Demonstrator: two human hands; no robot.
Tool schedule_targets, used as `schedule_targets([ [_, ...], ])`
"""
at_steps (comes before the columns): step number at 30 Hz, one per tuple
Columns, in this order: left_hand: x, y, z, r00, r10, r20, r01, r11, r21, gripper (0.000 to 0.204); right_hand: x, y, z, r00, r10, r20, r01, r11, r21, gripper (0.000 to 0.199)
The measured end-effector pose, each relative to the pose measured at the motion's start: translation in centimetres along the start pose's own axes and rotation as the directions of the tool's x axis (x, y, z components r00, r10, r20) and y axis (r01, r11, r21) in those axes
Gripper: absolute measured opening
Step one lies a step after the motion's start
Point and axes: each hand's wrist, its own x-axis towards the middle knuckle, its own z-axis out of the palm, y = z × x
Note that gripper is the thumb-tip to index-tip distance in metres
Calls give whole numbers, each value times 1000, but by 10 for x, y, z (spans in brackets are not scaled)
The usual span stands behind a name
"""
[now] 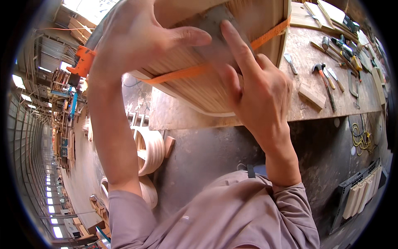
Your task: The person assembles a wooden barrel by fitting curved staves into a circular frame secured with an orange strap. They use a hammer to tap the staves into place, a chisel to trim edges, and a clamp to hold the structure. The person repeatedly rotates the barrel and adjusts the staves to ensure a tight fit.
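Note:
A curved wooden piece of narrow strips [199, 93] fills the top middle, bound by an orange strap [178, 74]. My right hand [263, 85] grips a flat grey piece [211, 23] against its surface, index finger stretched over it and thumb at its lower edge. Blur hides whether that piece is sandpaper or a scraper. Across the wood's left side reaches my left hand [132, 39], thumb stretched out beside the grey piece; its other fingers run out at the top edge. An orange clamp [84, 61] sits by my left wrist.
On the workbench [269, 116] to the right lie a hammer [323, 81], a putty knife [290, 63], a wooden block [311, 96] and several other tools. Round wooden frames [151, 151] stand on the floor left. A yellow cable [361, 139] hangs right, above slatted wood [362, 193].

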Motion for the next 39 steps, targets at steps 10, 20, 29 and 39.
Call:
schedule_targets([
  [10, -3, -6, 29, 944, 58, -325, -103, 987, -124, 69, 18, 20, -1, 994, -103, -46, 109, 985, 134, 58],
  [20, 8, -34, 38, 902, 187, -390, -162, 982, 94, 54, 30, 50, -30, 954, -287, 85, 291, 956, -36, 56],
  [29, 7, -18, 32, 929, 123, -350, -129, 992, 6, 52, 30, 61, -24, 952, -294, 88, 286, 954, 85, 56],
  [39, 5, -17, 32, 936, 100, -337, -114, 993, -23, 55, 40, 74, -30, 943, -313, 112, 311, 950, 36, 59],
])
